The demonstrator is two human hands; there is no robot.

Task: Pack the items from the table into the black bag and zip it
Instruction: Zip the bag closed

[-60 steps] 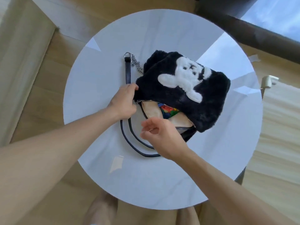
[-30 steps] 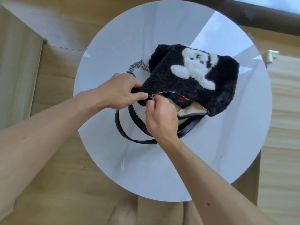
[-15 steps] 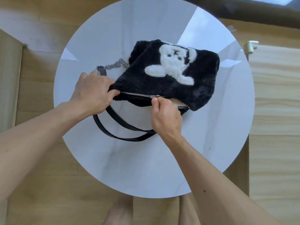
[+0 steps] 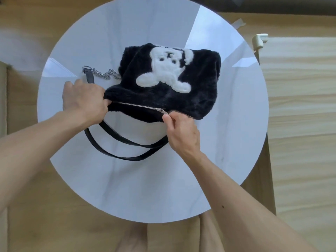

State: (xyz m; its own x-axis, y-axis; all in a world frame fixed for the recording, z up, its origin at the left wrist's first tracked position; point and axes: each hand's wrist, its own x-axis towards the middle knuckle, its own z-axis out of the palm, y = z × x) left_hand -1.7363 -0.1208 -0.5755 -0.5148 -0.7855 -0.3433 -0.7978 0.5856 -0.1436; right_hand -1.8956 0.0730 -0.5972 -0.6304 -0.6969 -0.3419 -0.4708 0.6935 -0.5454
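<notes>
A fluffy black bag (image 4: 196,95) with a white bear patch lies on the round white table (image 4: 145,188). Its silver zipper (image 4: 138,105) runs along the near edge and is closed for most of its length. My left hand (image 4: 85,102) grips the bag's left corner at the zipper's start. My right hand (image 4: 181,131) pinches the zipper pull (image 4: 161,111) near the bag's right end. Nothing of the bag's contents shows. The black straps (image 4: 127,151) loop on the table between my hands, and a silver chain (image 4: 107,74) trails off the bag's left side.
Wooden floor surrounds the table. A light wooden surface (image 4: 300,106) with a white corner guard (image 4: 260,40) stands close to the table's right edge. My bare feet show below the table's near rim.
My right hand has drawn the zipper pull rightward along the bag, closing the opening; the colourful contents and beige lining seen earlier are now hidden. My left hand keeps hold of the left corner.
</notes>
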